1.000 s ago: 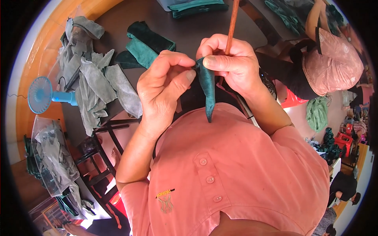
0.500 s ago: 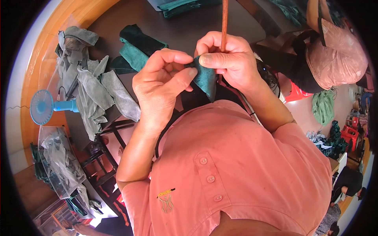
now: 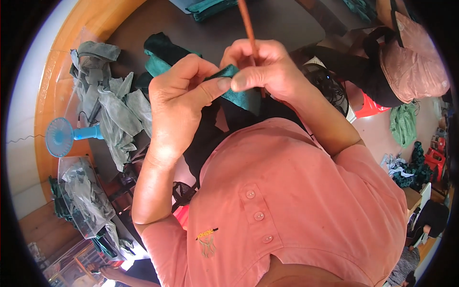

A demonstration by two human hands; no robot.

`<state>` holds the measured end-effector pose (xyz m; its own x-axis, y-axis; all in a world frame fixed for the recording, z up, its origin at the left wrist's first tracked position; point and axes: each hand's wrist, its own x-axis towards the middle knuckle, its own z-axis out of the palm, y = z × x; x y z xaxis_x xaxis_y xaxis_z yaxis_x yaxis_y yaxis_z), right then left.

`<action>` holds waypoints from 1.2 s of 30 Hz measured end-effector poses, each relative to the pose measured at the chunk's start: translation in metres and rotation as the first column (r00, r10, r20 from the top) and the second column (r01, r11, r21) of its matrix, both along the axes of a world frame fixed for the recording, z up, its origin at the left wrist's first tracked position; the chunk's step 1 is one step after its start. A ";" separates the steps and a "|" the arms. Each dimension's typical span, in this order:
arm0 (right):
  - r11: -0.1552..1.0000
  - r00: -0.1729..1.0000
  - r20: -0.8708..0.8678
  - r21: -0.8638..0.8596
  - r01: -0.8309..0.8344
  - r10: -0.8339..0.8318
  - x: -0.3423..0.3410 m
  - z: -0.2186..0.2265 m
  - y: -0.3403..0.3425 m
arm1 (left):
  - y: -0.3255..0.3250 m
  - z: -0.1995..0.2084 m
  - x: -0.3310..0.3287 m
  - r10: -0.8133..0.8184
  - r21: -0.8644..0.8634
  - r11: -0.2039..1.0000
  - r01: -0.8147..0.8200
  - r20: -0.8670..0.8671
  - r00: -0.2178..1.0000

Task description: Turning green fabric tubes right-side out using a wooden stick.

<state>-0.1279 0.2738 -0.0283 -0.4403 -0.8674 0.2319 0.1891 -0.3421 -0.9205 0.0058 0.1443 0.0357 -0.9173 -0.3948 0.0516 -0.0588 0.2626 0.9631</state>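
Hanging chestward, green cloth [image 3: 245,99] is pinched by both hands [image 3: 177,95], the stick [image 3: 247,25] slanting up-left.

Torso: coral-pink, button-placket cloth shirt [image 3: 311,215]
Sleeves: short coral-pink sleeves [image 3: 165,248]
Buttons: three round, pinkish buttons [image 3: 258,216] in a row
Left chest: looping greenish-gold embroidery [image 3: 207,248] beside yellow-and-black stitching [image 3: 206,234]

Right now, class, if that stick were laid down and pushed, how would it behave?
The stick is probably stiff, since it runs straight above the right hand. It looks light, being so thin. Laid on the table, it might roll, as its sides appear rounded.
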 end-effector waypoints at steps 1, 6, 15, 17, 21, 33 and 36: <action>0.997 0.998 0.011 0.033 -0.066 0.065 0.001 -0.001 0.001 | -0.002 0.001 -0.002 -0.043 0.010 0.999 0.044 -0.040 0.998; 0.946 0.991 -0.023 0.302 -0.120 0.133 -0.011 -0.021 0.021 | -0.012 0.008 -0.003 -0.017 0.037 0.999 0.021 -0.089 0.996; 0.935 0.961 -0.123 0.229 0.270 -0.247 -0.069 -0.001 0.047 | -0.035 -0.006 -0.031 0.086 0.302 0.947 -0.106 0.081 0.993; 0.919 0.920 -0.306 0.231 0.321 -0.244 -0.085 0.007 0.044 | -0.044 -0.008 -0.041 0.108 0.324 0.938 -0.127 0.076 0.991; 0.917 0.867 -0.465 0.238 0.320 -0.182 -0.112 0.022 0.032 | -0.063 -0.013 -0.062 0.108 0.319 0.937 -0.139 0.114 0.988; 0.910 0.724 -0.590 -0.047 0.413 -0.359 -0.213 0.011 -0.045 | -0.110 -0.029 -0.143 0.331 0.374 0.856 -0.357 0.134 0.934; 0.846 0.498 -0.729 -0.210 0.490 -0.469 -0.223 -0.001 -0.054 | -0.117 -0.038 -0.151 0.372 0.327 0.850 -0.412 0.180 0.911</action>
<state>-0.3510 0.2195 -0.0289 -0.4784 -0.5859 0.6541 -0.7317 -0.1459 -0.6658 -0.1452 0.0271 -0.0021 -0.6746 -0.6959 -0.2463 -0.1918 -0.1570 0.9688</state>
